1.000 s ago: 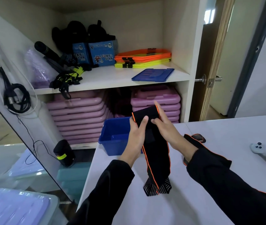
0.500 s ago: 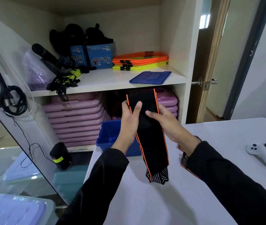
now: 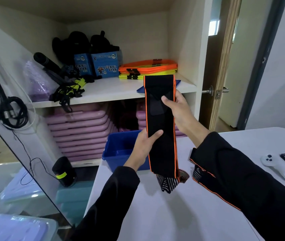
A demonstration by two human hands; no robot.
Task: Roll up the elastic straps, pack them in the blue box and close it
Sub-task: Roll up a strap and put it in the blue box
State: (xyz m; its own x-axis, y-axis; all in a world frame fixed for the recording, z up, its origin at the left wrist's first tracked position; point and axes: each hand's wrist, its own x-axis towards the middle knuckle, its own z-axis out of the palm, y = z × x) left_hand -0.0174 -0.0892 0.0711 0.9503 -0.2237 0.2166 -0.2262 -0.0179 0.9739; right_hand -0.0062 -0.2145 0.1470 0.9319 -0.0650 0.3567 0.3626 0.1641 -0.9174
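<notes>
Holding the strap [image 3: 160, 129] up over the table [image 3: 181, 214], both hands pinch it: left hand [image 3: 146, 145] low on one edge, thumb across the front, right hand [image 3: 178, 108] higher. Its striped tail touches the table. A second strap [image 3: 200, 173] lies by the right sleeve. Blue box [image 3: 119, 150] sits open at the table's far edge, its lid [image 3: 140, 89] on the shelf. Further back, boxes [image 3: 106, 66] read "LUCKY STAR 70". Since a second ago the strap's been lifted higher and stretched out longer.
</notes>
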